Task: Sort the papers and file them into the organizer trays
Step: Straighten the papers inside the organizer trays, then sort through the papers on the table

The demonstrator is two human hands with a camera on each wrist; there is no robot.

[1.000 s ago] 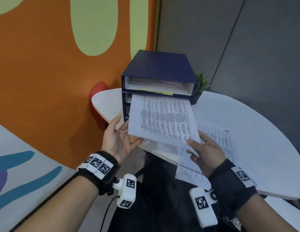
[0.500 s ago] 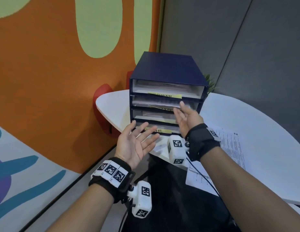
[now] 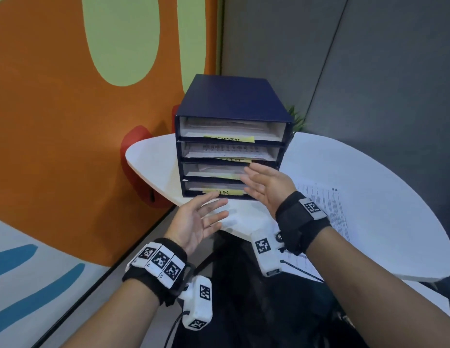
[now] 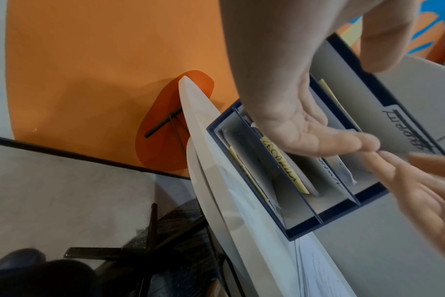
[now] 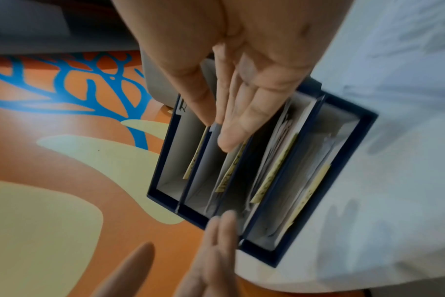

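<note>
Head view: a wall (image 3: 55, 109) painted orange with pale green shapes meets a grey wall behind the white tabletop (image 3: 369, 187), where the dark blue organizer (image 3: 231, 104) faces the person so its four labelled trays take sheets straight in. Loose papers (image 3: 327, 209) lie just beside it at the near edge, within reach, probably awaiting sorting. The right hand (image 3: 266, 187) and left hand (image 3: 196, 222) hover before the lower trays, fingers straight, holding nothing.

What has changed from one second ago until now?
The sheet both hands held a second ago now lies in the organizer's second tray. Left hand and right hand let go and drew back, open. Organizer and papers on the table stayed.
</note>
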